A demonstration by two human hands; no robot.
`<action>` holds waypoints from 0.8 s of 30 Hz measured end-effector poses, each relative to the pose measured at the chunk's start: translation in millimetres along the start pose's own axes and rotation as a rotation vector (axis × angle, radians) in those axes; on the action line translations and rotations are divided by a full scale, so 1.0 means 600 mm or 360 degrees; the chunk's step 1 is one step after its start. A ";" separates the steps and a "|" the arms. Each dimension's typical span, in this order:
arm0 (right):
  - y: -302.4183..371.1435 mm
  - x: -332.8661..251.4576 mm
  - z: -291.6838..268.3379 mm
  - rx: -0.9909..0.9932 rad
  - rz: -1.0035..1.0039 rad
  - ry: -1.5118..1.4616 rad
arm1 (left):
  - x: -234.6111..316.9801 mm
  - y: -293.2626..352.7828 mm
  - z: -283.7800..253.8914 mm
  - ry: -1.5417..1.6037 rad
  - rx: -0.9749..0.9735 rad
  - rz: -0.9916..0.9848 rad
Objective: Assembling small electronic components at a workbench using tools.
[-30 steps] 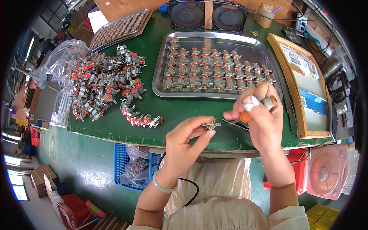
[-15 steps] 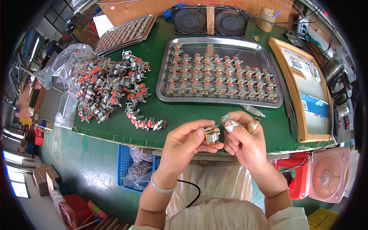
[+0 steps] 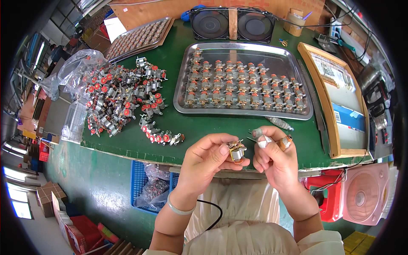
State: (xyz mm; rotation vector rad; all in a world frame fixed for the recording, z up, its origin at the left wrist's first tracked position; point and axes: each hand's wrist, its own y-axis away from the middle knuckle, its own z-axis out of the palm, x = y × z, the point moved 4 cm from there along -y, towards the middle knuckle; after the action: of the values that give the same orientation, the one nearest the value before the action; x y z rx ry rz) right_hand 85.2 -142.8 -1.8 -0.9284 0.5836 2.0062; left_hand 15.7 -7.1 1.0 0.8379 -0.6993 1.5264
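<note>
My left hand (image 3: 207, 156) pinches a small electric motor (image 3: 237, 152) with a silver can, yellow band and orange-brown end, held over the table's front edge. To its right, my right hand (image 3: 277, 157) has its fingers pressed together, with white and tan tape wrapped on some of them. A thin metal tip (image 3: 250, 139) pokes out from its fingertips; the rest is hidden. A small gap separates this hand from the motor. Behind them, a metal tray (image 3: 242, 111) carries rows of similar motors. A big heap of red-ended motors (image 3: 114, 97) lies at the left.
A second loaded tray (image 3: 138, 38) stands at the back left. Two black fans (image 3: 210, 25) sit at the rear of the green table (image 3: 168, 91). A wood-framed board (image 3: 335, 102) lies at the right. Below are a blue crate (image 3: 138, 182) and a pink fan (image 3: 364, 193).
My right hand has drawn slightly right, away from the motor. The motor has tilted a little in my left hand, which stays nearly in place.
</note>
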 end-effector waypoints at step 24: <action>0.015 0.009 0.049 -0.0033 -0.0939 0.1182 | 0.003 0.024 0.033 -0.0972 0.0714 0.1123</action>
State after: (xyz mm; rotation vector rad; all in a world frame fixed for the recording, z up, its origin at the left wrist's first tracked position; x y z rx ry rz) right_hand 63.9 -124.7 12.7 -1.6486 0.5829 1.1147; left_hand 3.3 -24.2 13.7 1.5422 -1.2061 2.1204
